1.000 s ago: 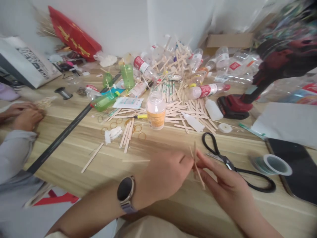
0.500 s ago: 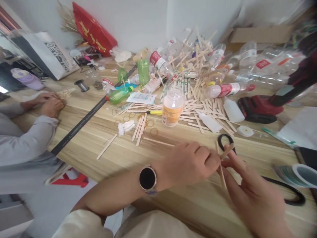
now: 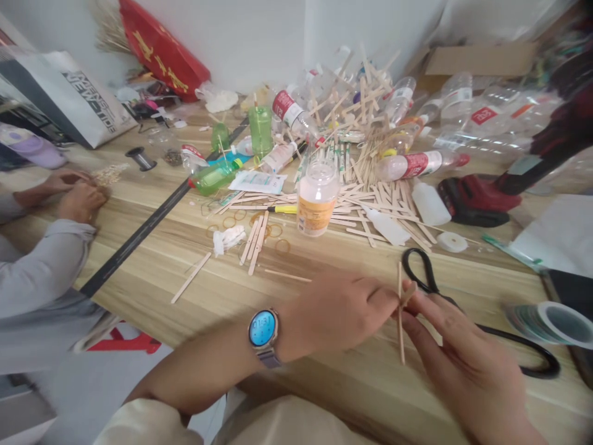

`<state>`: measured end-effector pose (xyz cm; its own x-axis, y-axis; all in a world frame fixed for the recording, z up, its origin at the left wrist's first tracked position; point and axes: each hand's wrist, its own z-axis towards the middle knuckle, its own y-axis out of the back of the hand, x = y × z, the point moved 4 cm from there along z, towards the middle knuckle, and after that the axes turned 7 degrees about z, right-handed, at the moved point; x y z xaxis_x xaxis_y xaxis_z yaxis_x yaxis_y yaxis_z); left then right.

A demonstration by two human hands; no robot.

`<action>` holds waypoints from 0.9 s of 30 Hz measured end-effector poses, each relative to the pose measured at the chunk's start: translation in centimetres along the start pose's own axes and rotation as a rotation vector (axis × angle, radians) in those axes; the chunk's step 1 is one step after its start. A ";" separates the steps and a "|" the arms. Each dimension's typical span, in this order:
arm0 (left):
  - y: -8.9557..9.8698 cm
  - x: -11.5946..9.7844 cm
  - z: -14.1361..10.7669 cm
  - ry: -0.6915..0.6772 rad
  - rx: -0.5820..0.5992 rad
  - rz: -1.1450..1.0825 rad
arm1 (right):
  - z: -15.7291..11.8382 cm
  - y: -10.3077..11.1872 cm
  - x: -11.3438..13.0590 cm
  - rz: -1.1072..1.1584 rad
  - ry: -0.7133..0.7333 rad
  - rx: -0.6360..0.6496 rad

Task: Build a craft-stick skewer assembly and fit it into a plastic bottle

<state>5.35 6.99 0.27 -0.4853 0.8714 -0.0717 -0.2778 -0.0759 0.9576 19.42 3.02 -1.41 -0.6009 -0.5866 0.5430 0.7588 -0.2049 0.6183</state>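
Two wooden craft sticks [image 3: 401, 337] cross each other between my hands, above the right front of the table. My left hand [image 3: 345, 312], with a watch [image 3: 263, 329] on its wrist, is closed at the crossing; its fingertips are partly hidden behind the knuckles. From the other side my right hand [image 3: 467, 355] pinches the sticks between thumb and fingers. Black-handled scissors [image 3: 426, 272] lie on the table behind and under my right hand. Left of my hands rest a few loose sticks [image 3: 254, 244] and a single stick [image 3: 191, 278].
A clear jar with an orange label [image 3: 316, 207] stands before a heap of sticks [image 3: 370, 210] and plastic bottles [image 3: 417, 164]. A red-black power tool [image 3: 482, 198] and a tape roll [image 3: 556, 324] are at right. At far left, another person's hands [image 3: 78, 194] work at the table.
The whole view has shifted slightly, so most things sit further left. The crossed sticks have turned, with the long one now nearly vertical in view. The watch face has lit up.
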 end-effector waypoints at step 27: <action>1.5 1.1 -0.6 0.341 0.330 -1.144 | -1.2 -3.0 -0.2 1.345 -0.905 0.349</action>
<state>3.89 7.59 1.44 -0.3061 0.1815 -0.9345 -0.4860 0.8143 0.3173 17.59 2.78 -4.03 0.3586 0.4547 0.8153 0.8080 0.2862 -0.5150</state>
